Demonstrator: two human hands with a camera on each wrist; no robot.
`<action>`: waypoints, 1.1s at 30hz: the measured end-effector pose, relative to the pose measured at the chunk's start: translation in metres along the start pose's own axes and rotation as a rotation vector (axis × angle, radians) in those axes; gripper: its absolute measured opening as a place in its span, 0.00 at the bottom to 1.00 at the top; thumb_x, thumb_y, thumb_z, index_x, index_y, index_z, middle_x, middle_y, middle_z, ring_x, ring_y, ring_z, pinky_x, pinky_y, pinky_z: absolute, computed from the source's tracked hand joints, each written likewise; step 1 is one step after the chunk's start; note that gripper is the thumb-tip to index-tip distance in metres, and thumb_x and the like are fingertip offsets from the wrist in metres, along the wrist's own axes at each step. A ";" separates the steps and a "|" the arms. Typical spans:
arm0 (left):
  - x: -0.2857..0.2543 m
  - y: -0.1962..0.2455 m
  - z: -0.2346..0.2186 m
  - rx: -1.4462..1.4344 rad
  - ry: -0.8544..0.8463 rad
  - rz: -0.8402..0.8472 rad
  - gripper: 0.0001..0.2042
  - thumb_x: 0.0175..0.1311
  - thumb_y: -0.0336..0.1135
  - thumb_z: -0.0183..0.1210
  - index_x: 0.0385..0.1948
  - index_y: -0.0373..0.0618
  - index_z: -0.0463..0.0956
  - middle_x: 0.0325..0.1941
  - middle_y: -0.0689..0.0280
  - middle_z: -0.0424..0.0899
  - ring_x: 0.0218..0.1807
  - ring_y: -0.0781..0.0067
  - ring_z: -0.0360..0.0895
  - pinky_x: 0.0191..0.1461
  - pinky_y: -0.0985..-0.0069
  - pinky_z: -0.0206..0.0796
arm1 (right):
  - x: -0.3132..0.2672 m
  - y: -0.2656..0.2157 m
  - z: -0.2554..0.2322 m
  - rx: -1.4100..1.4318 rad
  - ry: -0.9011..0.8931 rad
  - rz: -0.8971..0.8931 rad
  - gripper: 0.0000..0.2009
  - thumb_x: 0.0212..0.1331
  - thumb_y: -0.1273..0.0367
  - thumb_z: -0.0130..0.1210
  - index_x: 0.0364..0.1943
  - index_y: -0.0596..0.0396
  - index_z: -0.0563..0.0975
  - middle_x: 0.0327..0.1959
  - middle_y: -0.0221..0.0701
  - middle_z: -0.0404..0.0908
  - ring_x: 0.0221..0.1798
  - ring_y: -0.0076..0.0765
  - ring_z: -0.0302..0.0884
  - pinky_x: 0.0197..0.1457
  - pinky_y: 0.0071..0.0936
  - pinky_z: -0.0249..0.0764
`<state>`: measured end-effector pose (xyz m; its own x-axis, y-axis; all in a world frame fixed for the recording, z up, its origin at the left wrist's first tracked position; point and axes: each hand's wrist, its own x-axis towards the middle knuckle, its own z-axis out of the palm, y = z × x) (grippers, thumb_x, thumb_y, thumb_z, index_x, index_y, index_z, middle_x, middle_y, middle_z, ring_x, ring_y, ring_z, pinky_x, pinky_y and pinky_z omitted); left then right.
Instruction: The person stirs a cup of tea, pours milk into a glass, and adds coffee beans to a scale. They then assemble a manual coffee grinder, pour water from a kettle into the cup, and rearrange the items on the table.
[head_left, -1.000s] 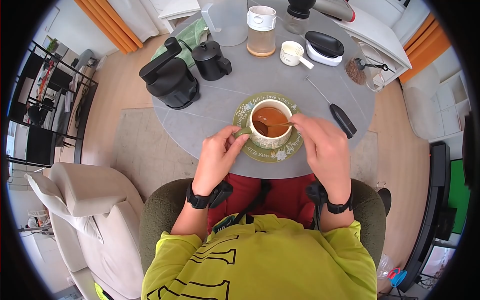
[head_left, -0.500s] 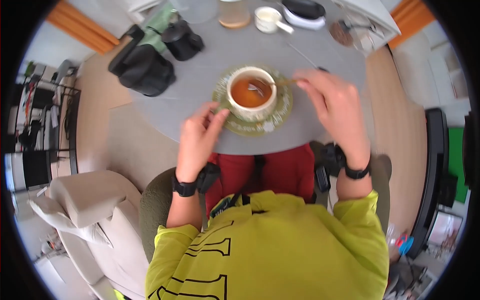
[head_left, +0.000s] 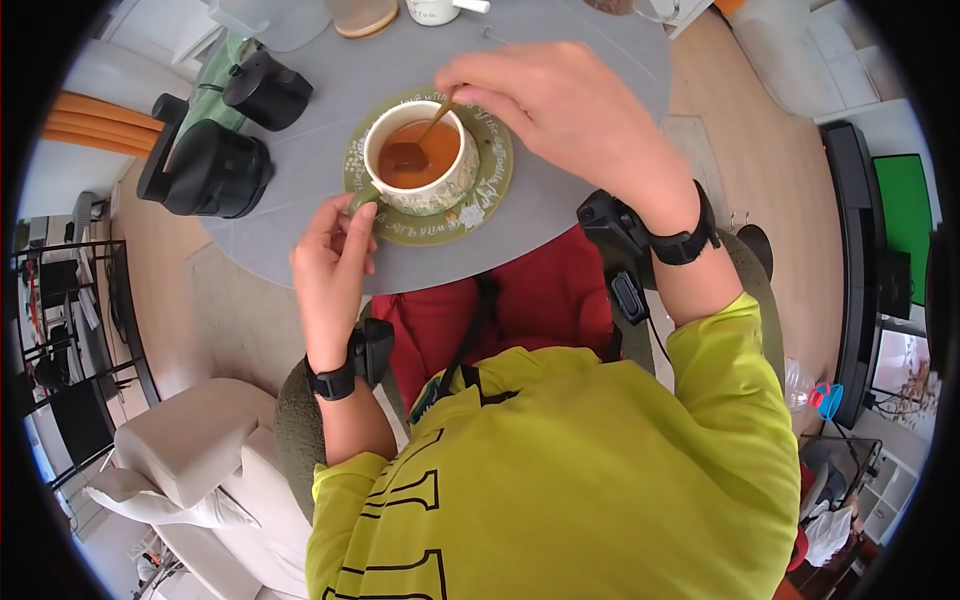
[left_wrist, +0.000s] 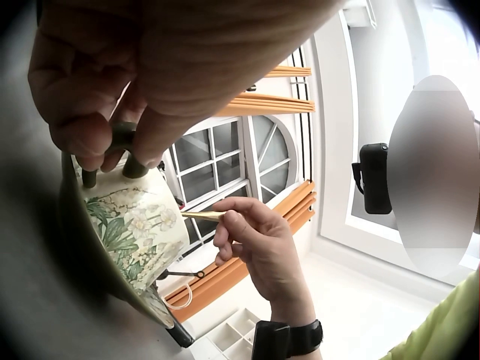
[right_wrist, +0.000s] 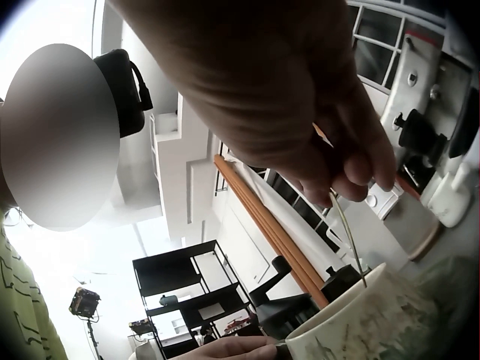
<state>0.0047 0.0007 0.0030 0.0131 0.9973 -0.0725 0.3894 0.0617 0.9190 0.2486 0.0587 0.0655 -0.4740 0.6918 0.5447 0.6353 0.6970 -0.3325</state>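
Observation:
A cream cup (head_left: 447,192) with a floral pattern and green handle holds amber-brown liquid (head_left: 432,167). Under it lies a green saucer (head_left: 494,165) with white lettering. My left hand (head_left: 330,255) pinches the cup's handle (left_wrist: 137,159) between thumb and fingers. From the far right side, my right hand (head_left: 565,108) reaches over the saucer and pinches the end of a gold-coloured spoon (head_left: 438,118). The spoon slants down inside the rim, its bowl in the liquid. In the right wrist view, the spoon's thin handle (right_wrist: 349,236) runs from my fingertips into the cup.
Left on the grey round table (head_left: 300,165) stand a small black pot (head_left: 268,92) and a larger black appliance (head_left: 222,170), with a green cloth (head_left: 213,100) behind. A clear pitcher (head_left: 280,22) and a white handled cup (head_left: 432,10) stand at the back.
The head view has turned, so the table's things sit further left and higher. My right hand has swung round toward the cup's far side. The spoon stands steeper; my left hand stays at the handle.

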 end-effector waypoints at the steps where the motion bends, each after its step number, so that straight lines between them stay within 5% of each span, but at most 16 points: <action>1: 0.000 0.000 0.000 -0.004 0.013 0.001 0.11 0.67 0.35 0.57 0.43 0.37 0.77 0.20 0.73 0.73 0.19 0.88 0.65 0.22 0.87 0.56 | 0.000 0.001 0.001 0.000 0.003 -0.008 0.04 0.54 0.72 0.53 0.32 0.54 0.77 0.26 0.36 0.79 0.30 0.48 0.77 0.31 0.39 0.70; 10: 0.002 0.003 -0.001 0.007 0.078 0.033 0.10 0.63 0.32 0.60 0.41 0.35 0.77 0.17 0.70 0.74 0.17 0.87 0.67 0.21 0.84 0.59 | -0.014 -0.019 -0.018 -0.103 0.002 0.141 0.05 0.58 0.73 0.55 0.38 0.53 0.77 0.30 0.37 0.80 0.30 0.47 0.76 0.32 0.36 0.71; 24: -0.001 0.005 -0.001 0.024 0.058 0.057 0.10 0.65 0.33 0.58 0.41 0.36 0.78 0.18 0.72 0.74 0.17 0.88 0.66 0.21 0.85 0.56 | -0.022 -0.042 0.031 0.398 0.189 0.258 0.08 0.58 0.75 0.56 0.42 0.56 0.74 0.27 0.39 0.79 0.27 0.44 0.78 0.29 0.34 0.72; 33: -0.001 0.006 0.001 0.004 0.078 0.049 0.11 0.63 0.31 0.60 0.41 0.34 0.77 0.16 0.68 0.74 0.16 0.85 0.67 0.20 0.83 0.59 | -0.023 -0.023 0.022 -0.010 0.296 0.147 0.07 0.57 0.77 0.55 0.40 0.57 0.75 0.27 0.39 0.79 0.26 0.44 0.77 0.27 0.33 0.70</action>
<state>0.0078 0.0001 0.0080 -0.0394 0.9992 0.0027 0.3941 0.0131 0.9190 0.2315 0.0316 0.0437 -0.1799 0.6993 0.6918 0.6904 0.5907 -0.4176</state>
